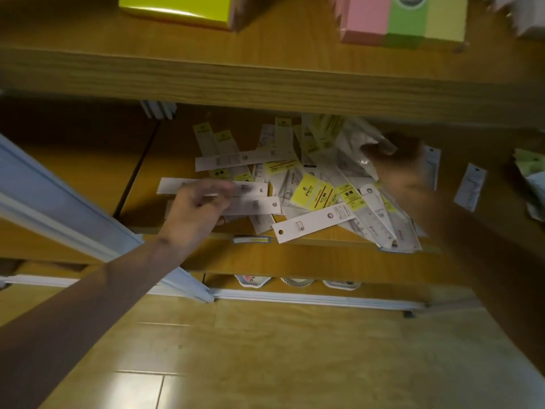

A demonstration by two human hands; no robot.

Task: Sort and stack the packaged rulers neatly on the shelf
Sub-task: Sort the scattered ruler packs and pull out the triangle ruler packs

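Head view, looking down into a wooden shelf (165,160) under dim, warm light. Loose pile of packaged rulers (312,184) across the middle board, white cards and yellow labels crossing at all angles, some ends hanging over the front edge. Left hand (197,211) at 9 o'clock of the pile, fingers curled onto two long white ruler packs (253,199) lying side by side, apparently pinching them. Right hand (395,154) at 2 o'clock, blurred, closed on a clear crinkled bag (354,140). Single stray pack (470,186) well apart at 3 o'clock. Upper shelf board (265,81) above, carrying a yellow box (177,8) and pink, green and yellow pads (407,19). Pale wood-plank floor (265,349) below, glossy with glare; white frame rail (59,199) slanting at 8 o'clock.
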